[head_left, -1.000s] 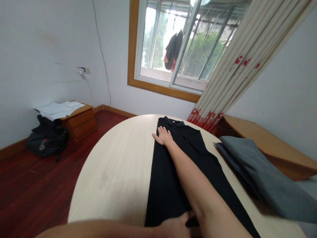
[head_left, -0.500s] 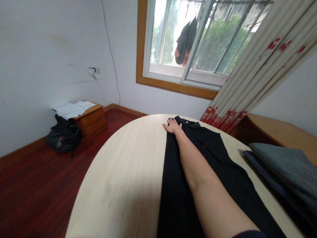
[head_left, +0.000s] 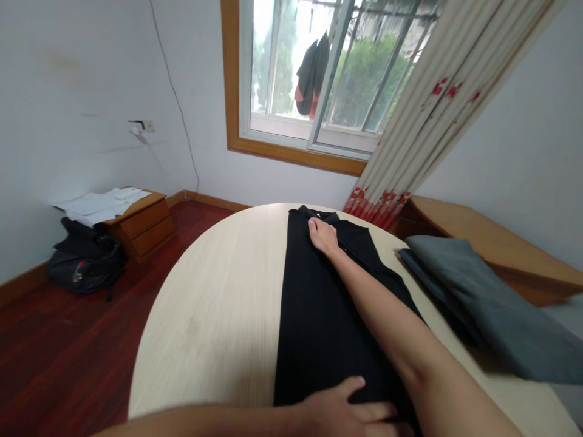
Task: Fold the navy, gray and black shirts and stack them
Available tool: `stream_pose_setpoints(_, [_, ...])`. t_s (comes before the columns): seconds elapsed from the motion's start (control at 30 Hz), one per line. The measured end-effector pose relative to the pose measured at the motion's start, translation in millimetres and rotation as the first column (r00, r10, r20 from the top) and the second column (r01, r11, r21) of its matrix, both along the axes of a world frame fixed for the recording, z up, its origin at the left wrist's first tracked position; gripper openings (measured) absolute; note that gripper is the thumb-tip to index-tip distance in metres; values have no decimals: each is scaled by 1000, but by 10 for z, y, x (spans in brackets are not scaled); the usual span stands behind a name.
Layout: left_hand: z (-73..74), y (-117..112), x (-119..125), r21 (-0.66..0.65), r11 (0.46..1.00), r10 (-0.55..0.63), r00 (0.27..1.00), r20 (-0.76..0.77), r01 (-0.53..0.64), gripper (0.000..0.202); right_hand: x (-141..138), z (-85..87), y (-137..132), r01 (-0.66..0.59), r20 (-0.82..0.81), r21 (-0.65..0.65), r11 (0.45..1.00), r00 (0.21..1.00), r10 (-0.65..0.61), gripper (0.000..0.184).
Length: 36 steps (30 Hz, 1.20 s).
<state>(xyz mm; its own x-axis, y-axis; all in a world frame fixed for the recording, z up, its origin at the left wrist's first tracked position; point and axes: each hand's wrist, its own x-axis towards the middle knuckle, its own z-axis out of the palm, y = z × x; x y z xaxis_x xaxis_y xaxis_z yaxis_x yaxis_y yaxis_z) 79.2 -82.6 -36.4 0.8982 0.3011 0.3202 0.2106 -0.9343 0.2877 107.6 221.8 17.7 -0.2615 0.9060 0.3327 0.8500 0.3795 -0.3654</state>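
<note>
A black shirt (head_left: 319, 309) lies lengthwise, folded into a long strip, on a round pale wooden table (head_left: 218, 315). My right hand (head_left: 322, 235) is stretched far out and rests flat on the shirt just below its collar, fingers together and extended. Near the table's front edge my left hand (head_left: 350, 409) lies flat on the shirt's lower end, fingers spread to the right. Neither hand holds anything.
A folded grey garment (head_left: 483, 309) lies on the table's right side. Behind it stand a wooden bench (head_left: 496, 243) and a flowered curtain (head_left: 423, 127). At the left wall are a low drawer unit with papers (head_left: 132, 218) and a black backpack (head_left: 82, 264) on the red floor.
My right hand has slid from the shirt's left edge near the collar toward its middle. My left hand has come back into view on the shirt's near end.
</note>
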Motion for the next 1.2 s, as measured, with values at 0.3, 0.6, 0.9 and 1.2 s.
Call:
stream_pose_setpoints(0.3, [503,103,-383,-246,935,256,966,-24,-254,50,1848,-292,-1554,80,89,-16,997,993,-79,48])
stream_pose_setpoints(0.6, [333,313,-572,-293,859,416,906,-77,-419,52,2672,-152,-2835,335,73,-298,894,942,-329,73])
stream_pose_setpoints(0.9, [381,266,-592,-267,868,412,908,-82,-418,43,2741,230,-3118,79,-316,-644,761,879,-358,51])
stream_pose_setpoints(1.2, [590,21,-333,-237,888,411,912,18,-395,40,2211,241,-3215,-235,-477,-581,779,874,-92,56])
